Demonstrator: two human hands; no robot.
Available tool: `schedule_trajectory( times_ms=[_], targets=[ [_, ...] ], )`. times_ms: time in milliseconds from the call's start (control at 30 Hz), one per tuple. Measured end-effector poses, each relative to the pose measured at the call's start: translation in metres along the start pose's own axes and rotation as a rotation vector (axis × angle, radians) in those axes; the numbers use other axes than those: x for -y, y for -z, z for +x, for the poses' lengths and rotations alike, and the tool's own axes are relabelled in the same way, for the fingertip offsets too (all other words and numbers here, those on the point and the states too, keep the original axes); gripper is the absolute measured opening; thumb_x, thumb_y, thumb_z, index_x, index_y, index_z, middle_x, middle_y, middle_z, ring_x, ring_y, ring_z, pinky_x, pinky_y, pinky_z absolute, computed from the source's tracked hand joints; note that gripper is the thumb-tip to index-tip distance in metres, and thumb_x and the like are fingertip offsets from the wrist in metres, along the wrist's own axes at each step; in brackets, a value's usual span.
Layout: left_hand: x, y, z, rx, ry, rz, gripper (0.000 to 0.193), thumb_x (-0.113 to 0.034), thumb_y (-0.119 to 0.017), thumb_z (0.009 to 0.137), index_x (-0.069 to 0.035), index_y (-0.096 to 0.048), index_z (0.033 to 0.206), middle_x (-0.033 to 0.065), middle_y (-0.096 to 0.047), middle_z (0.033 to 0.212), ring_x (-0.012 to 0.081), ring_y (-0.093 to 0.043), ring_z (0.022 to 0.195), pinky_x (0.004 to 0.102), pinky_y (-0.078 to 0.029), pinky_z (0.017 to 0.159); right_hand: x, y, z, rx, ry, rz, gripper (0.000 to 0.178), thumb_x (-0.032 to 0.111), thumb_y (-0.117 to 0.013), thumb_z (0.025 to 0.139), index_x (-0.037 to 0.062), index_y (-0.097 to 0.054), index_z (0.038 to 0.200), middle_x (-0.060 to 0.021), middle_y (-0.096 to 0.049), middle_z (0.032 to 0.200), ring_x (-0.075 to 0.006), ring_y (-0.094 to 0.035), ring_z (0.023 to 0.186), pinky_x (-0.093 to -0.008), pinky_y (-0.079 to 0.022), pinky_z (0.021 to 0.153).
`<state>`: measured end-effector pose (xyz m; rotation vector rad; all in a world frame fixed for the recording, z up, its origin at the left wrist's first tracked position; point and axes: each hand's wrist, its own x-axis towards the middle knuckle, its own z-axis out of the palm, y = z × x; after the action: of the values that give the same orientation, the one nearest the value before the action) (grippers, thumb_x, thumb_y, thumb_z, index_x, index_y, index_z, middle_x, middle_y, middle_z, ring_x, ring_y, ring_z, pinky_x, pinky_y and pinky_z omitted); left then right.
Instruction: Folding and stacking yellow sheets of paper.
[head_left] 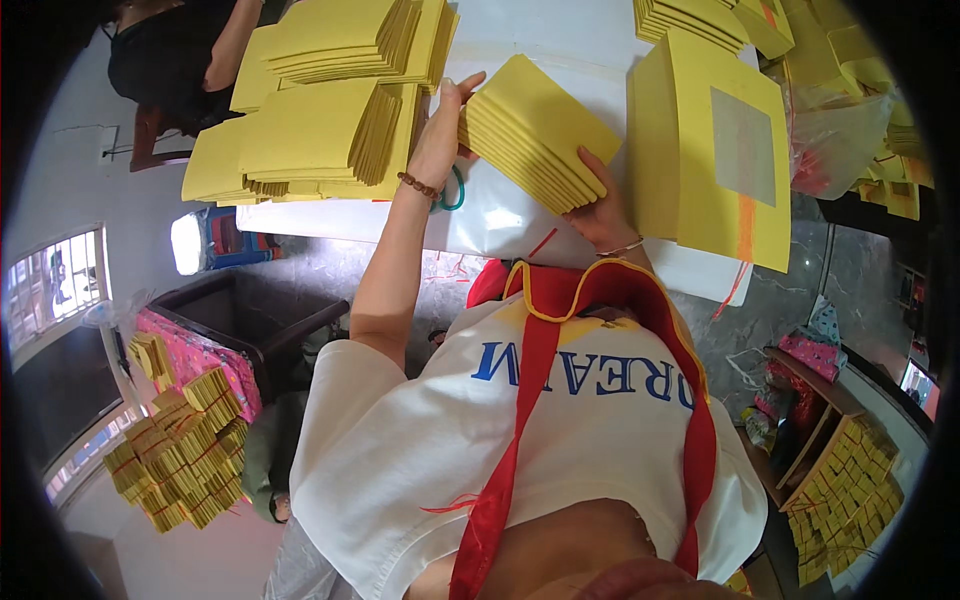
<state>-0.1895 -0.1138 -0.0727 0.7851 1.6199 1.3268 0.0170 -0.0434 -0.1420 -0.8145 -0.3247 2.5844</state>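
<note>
Between my hands, above the white table, is a tilted stack of folded yellow paper (545, 130), its layered edges fanned toward me. My right hand (600, 205) grips its near right corner, thumb on top and fingers beneath. Along the left edge lies my left hand (440, 135), one finger stretched out past the stack and others partly hidden under it. A beaded bracelet and a green band (453, 188) are at the left wrist. Close on the left, more folded yellow stacks (310, 130) lie piled. On the right stands a large yellow paper block (690, 150) with a grey patch.
The white table (340, 222) has its near edge in front of my body. Further yellow piles and a clear plastic bag (840, 140) are at the far right. A dark bin (250, 310) and tied yellow bundles (180, 450) stand lower left. Another person (170, 60) is at the upper left.
</note>
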Motion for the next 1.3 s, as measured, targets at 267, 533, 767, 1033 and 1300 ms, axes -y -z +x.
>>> schedule_trajectory(
  times_ms=[267,533,767,1033,1300],
  targets=[
    [0.027,0.003,0.013,-0.041,-0.078,-0.057,0.055,-0.046,-0.045,0.092,-0.004,-0.048,0.127,0.0066,-0.059,0.105,0.0122,-0.055,0.089,0.0237,-0.045,0.072,0.003,-0.008,0.002,-0.133,0.144,-0.270,0.041,0.035,-0.063,0.081,0.0094,-0.055,0.112,-0.0019,-0.061,0.095,-0.0125,-0.060,0.082,-0.0267,-0.049,0.065],
    [0.073,-0.017,0.012,0.038,0.035,-1.330,0.058,-0.019,-0.053,0.092,-0.027,-0.017,0.138,0.0073,-0.043,0.129,0.0240,-0.047,0.116,0.0395,-0.045,0.092,-0.001,-0.023,0.004,-0.141,0.533,-0.300,0.047,0.023,-0.063,0.081,0.0019,-0.048,0.120,-0.0054,-0.057,0.108,-0.0153,-0.056,0.097,-0.0290,-0.046,0.082],
    [0.037,-0.043,0.005,-0.140,0.059,-0.707,0.065,-0.005,-0.065,0.079,-0.011,-0.024,0.129,0.0134,-0.051,0.115,0.0236,-0.056,0.102,0.0364,-0.051,0.080,-0.005,-0.032,-0.002,-0.150,0.544,-0.375,0.050,0.026,-0.063,0.080,0.0020,-0.047,0.121,-0.0052,-0.056,0.109,-0.0141,-0.056,0.097,-0.0278,-0.046,0.079],
    [-0.006,-0.043,0.081,-0.216,-0.069,-0.690,0.064,-0.005,-0.065,0.076,-0.009,-0.028,0.129,0.0121,-0.052,0.113,0.0239,-0.058,0.096,0.0343,-0.053,0.074,-0.018,0.036,0.006,-0.076,0.355,-0.666,0.065,0.024,-0.056,0.088,0.0045,-0.023,0.140,-0.0110,-0.031,0.141,-0.0207,-0.036,0.127,-0.0343,-0.032,0.101],
    [-0.007,-0.063,0.235,-0.417,-0.192,-0.961,0.065,-0.004,-0.066,0.073,-0.006,-0.027,0.126,0.0150,-0.050,0.113,0.0284,-0.059,0.095,0.0411,-0.055,0.073,-0.024,0.105,-0.111,0.135,0.147,-0.788,0.045,0.018,-0.053,0.089,0.0011,-0.042,0.129,-0.0135,-0.046,0.129,-0.0204,-0.049,0.113,-0.0336,-0.039,0.094]
  ],
)
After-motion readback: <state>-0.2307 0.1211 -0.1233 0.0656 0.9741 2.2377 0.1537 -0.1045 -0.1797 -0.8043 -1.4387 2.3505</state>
